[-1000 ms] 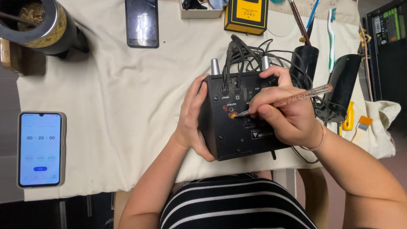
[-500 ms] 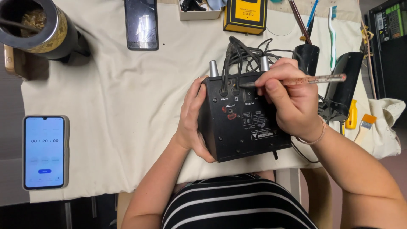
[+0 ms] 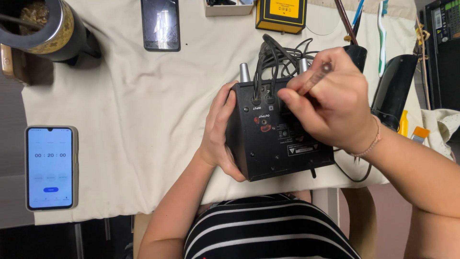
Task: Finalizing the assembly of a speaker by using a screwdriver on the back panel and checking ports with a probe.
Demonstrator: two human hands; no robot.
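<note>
The right hand [image 3: 330, 108] is clenched around a slim, clear-handled screwdriver [image 3: 314, 79], pinching it between thumb and fingertips, with its tip hidden under the fingers against the back panel of a black, box-shaped electronic unit [image 3: 278, 139]. The left hand [image 3: 221, 132] grips the left side of that unit, fingers wrapped onto its edge, steadying it where it lies near the front edge of the cream cloth-covered tabletop [image 3: 134, 110], just before the person's striped shirt.

Judged from the panel, the work is at an early stage: the black cables [image 3: 275, 57] are plugged into the upper sockets, the case is closed, and no loosened screws or removed parts show on the cloth. Whether the screw under the tool has turned at all cannot be told.

Compared with the earlier frames, the screwdriver has swung from lying nearly level and pointing right to standing steeply, its handle end toward the camera, and the right hand has moved up and over the panel's upper right part. The left hand keeps the same hold.

Farther out lie a light-screened phone showing a timer [image 3: 50, 168], a dark phone [image 3: 160, 24], and a black and gold cup [image 3: 45, 29].
</note>
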